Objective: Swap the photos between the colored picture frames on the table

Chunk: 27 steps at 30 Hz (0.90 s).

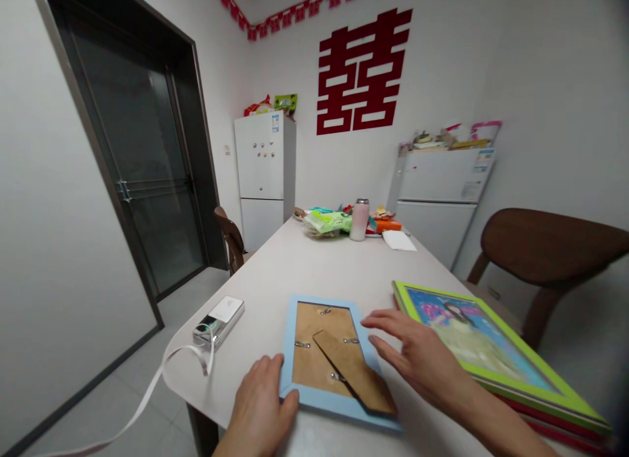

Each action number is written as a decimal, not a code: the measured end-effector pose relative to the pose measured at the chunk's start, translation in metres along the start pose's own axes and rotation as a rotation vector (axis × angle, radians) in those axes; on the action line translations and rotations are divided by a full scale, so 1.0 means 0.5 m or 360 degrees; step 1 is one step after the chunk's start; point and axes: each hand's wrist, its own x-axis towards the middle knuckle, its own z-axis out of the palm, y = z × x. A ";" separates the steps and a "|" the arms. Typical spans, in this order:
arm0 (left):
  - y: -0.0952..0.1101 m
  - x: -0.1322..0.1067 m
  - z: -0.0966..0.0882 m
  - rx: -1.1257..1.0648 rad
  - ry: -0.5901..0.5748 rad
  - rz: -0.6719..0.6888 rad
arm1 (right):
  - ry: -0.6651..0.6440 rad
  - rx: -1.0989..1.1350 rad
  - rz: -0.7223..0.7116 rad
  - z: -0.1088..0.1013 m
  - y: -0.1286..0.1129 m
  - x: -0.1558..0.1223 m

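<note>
A light blue picture frame (295, 319) lies face down on the white table (314, 264), its brown backing board and fold-out stand facing up. My left hand (260, 404) rests at the frame's near left corner, thumb on its bottom edge, fingers curled loosely. My right hand (417, 359) hovers over the frame's right edge with fingers stretched out and apart, holding nothing. Just right of it lies a green-framed picture (486, 346) face up on a stack of other frames.
A small white device (219, 318) with a white strap lies near the table's left edge. Snack bags, a pink bottle (359, 219) and a napkin sit at the far end. Wooden chairs stand left (230, 237) and right (545, 247). Two white fridges stand by the back wall.
</note>
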 end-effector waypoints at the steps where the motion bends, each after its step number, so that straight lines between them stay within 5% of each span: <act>1: 0.001 0.006 0.002 0.0019 0.0026 0.0031 | -0.0112 -0.0035 0.0042 0.009 -0.005 0.030; 5: 0.001 0.049 0.026 -0.0156 0.0160 0.0161 | -0.0431 -0.0166 0.0187 0.056 0.003 0.072; 10: -0.004 0.100 0.057 -0.0285 0.0181 0.0174 | -0.0424 -0.0237 0.0273 0.087 0.010 0.062; 16: -0.013 0.106 0.062 -0.0284 0.0221 0.0216 | -0.0371 -0.0292 0.0393 0.107 0.008 0.073; 23: 0.014 0.093 0.049 -0.0215 0.0273 0.0367 | -0.0250 -0.0054 0.0280 0.059 -0.018 0.028; 27: 0.070 0.068 0.045 -0.0176 0.0111 0.0581 | -0.0447 0.0164 0.0161 0.037 -0.054 0.007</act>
